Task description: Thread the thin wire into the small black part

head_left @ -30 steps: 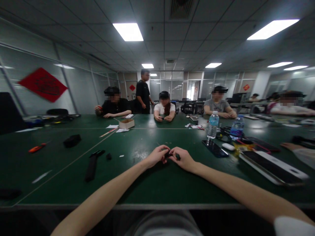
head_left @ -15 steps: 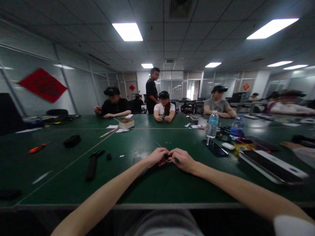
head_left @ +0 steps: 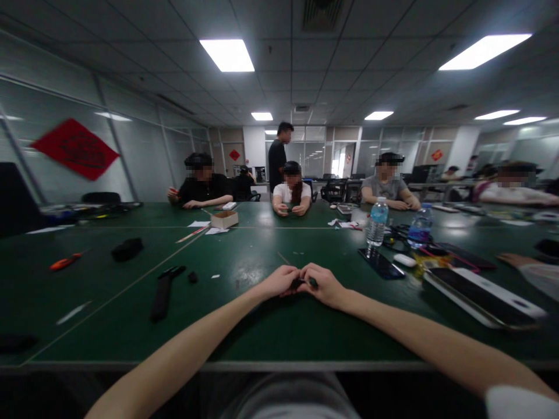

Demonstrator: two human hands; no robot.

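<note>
Standing person (head_left: 276, 157) shifted right; hands (head_left: 282, 281) hold dark piece (head_left: 297, 284).

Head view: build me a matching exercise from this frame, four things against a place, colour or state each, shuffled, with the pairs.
1. small dark part
2. screwdriver
3. cardboard box
4. smartphone

A. orange handle
B. lying flat in front of a blue-labelled bottle
C. between the fingers of the left hand and right hand
D. beside white paper

Pairs: 1-C, 2-A, 3-D, 4-B
</note>
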